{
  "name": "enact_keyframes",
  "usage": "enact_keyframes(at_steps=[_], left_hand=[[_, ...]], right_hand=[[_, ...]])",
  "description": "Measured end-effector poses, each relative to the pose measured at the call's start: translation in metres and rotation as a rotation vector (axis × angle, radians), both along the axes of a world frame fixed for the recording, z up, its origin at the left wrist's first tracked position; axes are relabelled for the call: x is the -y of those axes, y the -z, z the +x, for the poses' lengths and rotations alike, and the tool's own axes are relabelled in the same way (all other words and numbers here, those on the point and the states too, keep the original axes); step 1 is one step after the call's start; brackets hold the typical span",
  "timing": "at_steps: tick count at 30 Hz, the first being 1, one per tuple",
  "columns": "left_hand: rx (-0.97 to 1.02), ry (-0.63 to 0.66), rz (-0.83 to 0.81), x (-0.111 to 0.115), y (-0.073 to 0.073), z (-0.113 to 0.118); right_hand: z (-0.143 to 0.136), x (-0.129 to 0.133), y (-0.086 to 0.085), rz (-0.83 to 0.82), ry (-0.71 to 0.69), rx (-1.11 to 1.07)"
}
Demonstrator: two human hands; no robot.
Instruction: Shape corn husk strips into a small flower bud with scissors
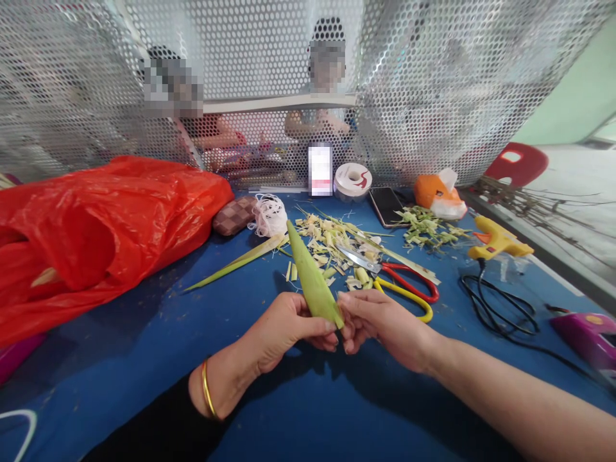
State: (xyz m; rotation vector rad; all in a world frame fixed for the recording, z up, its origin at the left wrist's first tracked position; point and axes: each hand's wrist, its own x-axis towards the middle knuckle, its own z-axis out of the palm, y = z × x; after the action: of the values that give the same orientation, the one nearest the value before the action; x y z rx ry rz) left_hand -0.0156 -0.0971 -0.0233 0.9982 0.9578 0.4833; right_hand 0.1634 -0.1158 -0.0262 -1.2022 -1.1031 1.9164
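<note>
My left hand (289, 327) is closed round the lower end of a pointed green leaf (308, 273), rolled or folded into a narrow cone with its tip up and away from me. At that same lower end, the fingers of my right hand (373, 321) pinch the edge of the leaf. Just beyond my hands lie open-bladed scissors (359, 258) with one red and one yellow handle. Cut leaf scraps (317, 234) are heaped around the blades. A second long leaf (235, 262) rests on the blue table (158, 385) to the left.
On the left lies a red plastic bag (183, 205), beside a checkered pouch (235, 216) and white string (270, 215). A ribbon spool (353, 181), lit phone (320, 170), dark phone (385, 206) and orange tissue pack (437, 196) stand behind. Right: yellow glue gun (498, 239), black cord (500, 321). People sit behind perforated sheeting.
</note>
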Motion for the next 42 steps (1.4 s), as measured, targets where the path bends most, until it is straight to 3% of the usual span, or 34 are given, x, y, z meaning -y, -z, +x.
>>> enact_keyframes(at_steps=[6,14,19,25,31,37,42], left_hand=[[0.040,0.073,-0.026,0.0000,0.0006,-0.0001],[0.015,0.172,0.016,-0.0014,-0.0010,-0.0020],[0.001,0.152,0.000,-0.0001,0.0007,-0.0021],[0.066,0.241,0.030,-0.0001,0.0027,-0.0038],[0.047,0.103,0.082,0.0021,-0.0001,-0.0002],[0.102,-0.001,0.028,0.0041,0.0002,0.0038],[0.162,0.024,0.022,0.0032,0.0005,0.0024]], right_hand=[[-0.0035,0.0000,0.0004,0.096,0.006,0.087],[-0.0004,0.0016,-0.0031,-0.047,-0.057,-0.057],[0.0013,-0.0005,0.0000,0.024,-0.009,-0.048],[-0.0022,-0.0023,-0.0006,0.098,0.027,-0.005],[-0.0041,-0.0026,-0.0020,0.209,0.044,0.018],[-0.0042,-0.0033,0.0013,0.238,0.021,0.064],[-0.0040,-0.0017,0.0010,0.165,-0.014,0.013]])
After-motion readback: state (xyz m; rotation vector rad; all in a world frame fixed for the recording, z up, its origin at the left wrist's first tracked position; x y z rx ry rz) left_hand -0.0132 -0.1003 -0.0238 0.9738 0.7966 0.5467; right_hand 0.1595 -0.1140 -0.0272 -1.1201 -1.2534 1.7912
